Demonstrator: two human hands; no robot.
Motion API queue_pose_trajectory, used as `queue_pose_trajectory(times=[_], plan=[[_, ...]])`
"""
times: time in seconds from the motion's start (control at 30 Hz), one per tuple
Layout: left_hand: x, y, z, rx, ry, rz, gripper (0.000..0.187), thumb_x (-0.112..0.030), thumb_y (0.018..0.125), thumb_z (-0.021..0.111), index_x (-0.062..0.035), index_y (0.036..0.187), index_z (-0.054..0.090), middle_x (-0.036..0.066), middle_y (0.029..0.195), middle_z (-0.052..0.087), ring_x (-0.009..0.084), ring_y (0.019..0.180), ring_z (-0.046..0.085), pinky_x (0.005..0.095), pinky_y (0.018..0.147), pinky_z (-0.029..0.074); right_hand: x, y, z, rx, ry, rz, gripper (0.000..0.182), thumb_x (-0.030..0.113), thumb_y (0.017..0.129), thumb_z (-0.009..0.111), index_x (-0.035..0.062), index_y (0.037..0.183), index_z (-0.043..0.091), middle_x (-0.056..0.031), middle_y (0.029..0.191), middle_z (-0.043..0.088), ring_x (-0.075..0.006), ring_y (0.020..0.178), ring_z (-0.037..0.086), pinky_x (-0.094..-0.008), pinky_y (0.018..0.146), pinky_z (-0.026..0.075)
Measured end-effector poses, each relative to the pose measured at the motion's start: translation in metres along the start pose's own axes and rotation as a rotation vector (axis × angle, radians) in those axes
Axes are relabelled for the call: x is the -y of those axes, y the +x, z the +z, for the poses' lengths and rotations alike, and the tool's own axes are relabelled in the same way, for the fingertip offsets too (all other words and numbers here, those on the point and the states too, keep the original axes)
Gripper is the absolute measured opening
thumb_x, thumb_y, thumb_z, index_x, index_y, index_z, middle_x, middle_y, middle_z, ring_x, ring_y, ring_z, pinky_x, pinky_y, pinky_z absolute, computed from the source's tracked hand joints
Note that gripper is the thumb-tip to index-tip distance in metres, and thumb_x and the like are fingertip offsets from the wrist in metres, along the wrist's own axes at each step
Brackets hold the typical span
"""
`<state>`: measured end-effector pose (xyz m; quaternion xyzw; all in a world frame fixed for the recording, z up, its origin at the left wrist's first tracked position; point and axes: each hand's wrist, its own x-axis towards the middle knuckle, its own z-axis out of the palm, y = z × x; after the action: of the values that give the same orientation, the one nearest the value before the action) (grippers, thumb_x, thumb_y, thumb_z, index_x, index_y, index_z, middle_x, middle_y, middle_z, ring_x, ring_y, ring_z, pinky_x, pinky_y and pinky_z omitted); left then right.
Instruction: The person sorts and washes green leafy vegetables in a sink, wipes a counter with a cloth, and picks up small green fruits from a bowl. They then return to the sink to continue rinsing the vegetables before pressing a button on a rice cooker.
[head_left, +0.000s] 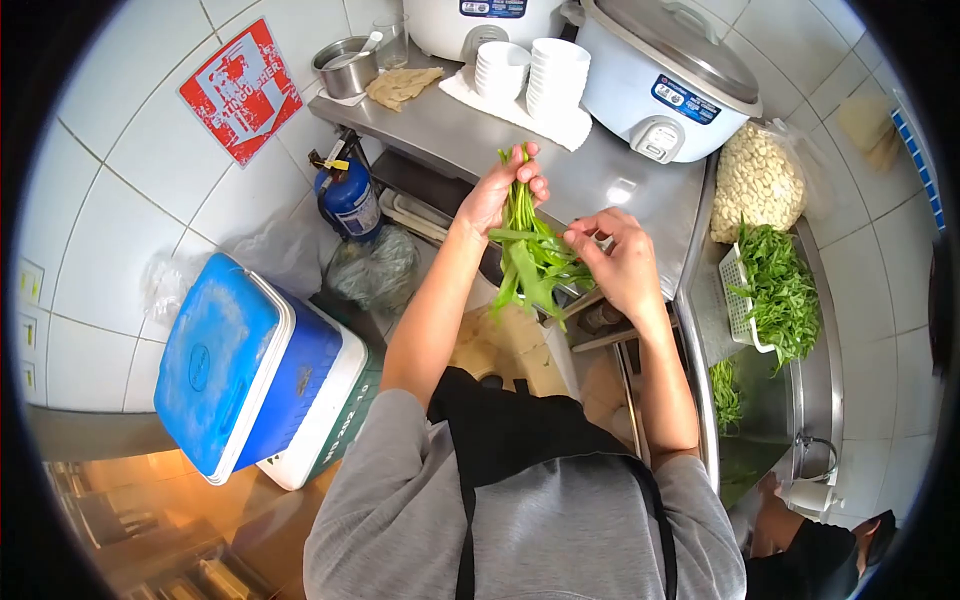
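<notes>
My left hand (490, 197) is closed around the stems of a bunch of leafy greens (530, 265), holding it up in front of the steel counter. The bunch has long thin stems at the top, and its narrow leaves hang downward. At the right side of the bunch, my right hand (618, 262) has thumb and forefinger pinched at a stem or leaf edge. Its other fingers are curled, and what exactly lies between the fingertips is partly hidden.
A steel counter (640, 205) carries stacked white bowls (557, 80) and a large cooker (650, 75). Right, a white basket (738, 300) of greens stands by the sink, near a bag of pale pieces (757, 180). Left are a blue cooler (225, 365) and fire extinguisher (350, 200). Another person (815, 560) is lower right.
</notes>
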<state>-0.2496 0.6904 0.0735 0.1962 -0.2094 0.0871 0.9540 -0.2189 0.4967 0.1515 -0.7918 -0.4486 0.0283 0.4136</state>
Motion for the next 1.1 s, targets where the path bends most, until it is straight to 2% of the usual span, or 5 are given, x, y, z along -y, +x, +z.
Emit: queue_pose_trajectory(times=[0.37,0.73,0.83,1.0,1.1], plan=[[0.005,0.006,0.0,0.142,-0.041,-0.008,0.019,-0.028,0.093,0.04,-0.0131,0.101,0.048,-0.003,0.071,0.049,0.0127,0.074,0.051,0.0304,0.076,0.041,-0.013,0.013,0.015,0.174,0.148,0.131,0.027,0.024,0.075,0.066,-0.0005,0.085,0.065,-0.0134,0.065,0.06,-0.0214,0.056,0.052,-0.0334,0.058,0.044],[0.003,0.009,-0.013,0.088,-0.016,-0.023,0.018,-0.028,0.091,0.045,-0.0135,0.102,0.048,-0.004,0.071,0.05,0.0127,0.075,0.052,0.0298,0.076,0.042,-0.068,-0.066,-0.159,-0.919,-0.014,0.136,0.014,0.011,0.084,0.056,0.0073,0.071,0.06,0.007,0.056,0.042,-0.001,0.049,0.03,-0.0178,0.044,0.022],[0.005,0.019,-0.019,0.101,-0.066,-0.005,0.018,-0.028,0.091,0.045,-0.0133,0.102,0.049,-0.004,0.071,0.05,0.013,0.077,0.053,0.0303,0.076,0.043,-0.15,-0.134,-0.229,-1.232,-0.369,0.08,0.03,0.013,0.081,0.055,0.0031,0.056,0.042,0.002,0.051,0.041,-0.008,0.047,0.031,-0.0277,0.043,0.03],[0.02,0.045,-0.021,0.146,-0.127,-0.068,0.019,-0.028,0.091,0.045,-0.0129,0.102,0.049,-0.003,0.071,0.051,0.0133,0.077,0.054,0.0308,0.075,0.044,-0.251,-0.267,-0.268,-0.515,-0.944,1.042,0.042,0.045,0.075,0.06,0.0032,0.079,0.064,-0.0172,0.07,0.062,-0.0366,0.073,0.061,-0.0456,0.065,0.046],[0.034,0.056,-0.02,0.094,-0.084,-0.129,0.02,-0.028,0.09,0.047,-0.0126,0.101,0.049,-0.003,0.07,0.051,0.0135,0.076,0.054,0.031,0.075,0.046,-0.259,-0.297,-0.27,-0.702,-1.053,1.115,0.04,0.045,0.076,0.059,0.0061,0.083,0.064,-0.015,0.07,0.062,-0.0353,0.07,0.061,-0.0457,0.064,0.046]])
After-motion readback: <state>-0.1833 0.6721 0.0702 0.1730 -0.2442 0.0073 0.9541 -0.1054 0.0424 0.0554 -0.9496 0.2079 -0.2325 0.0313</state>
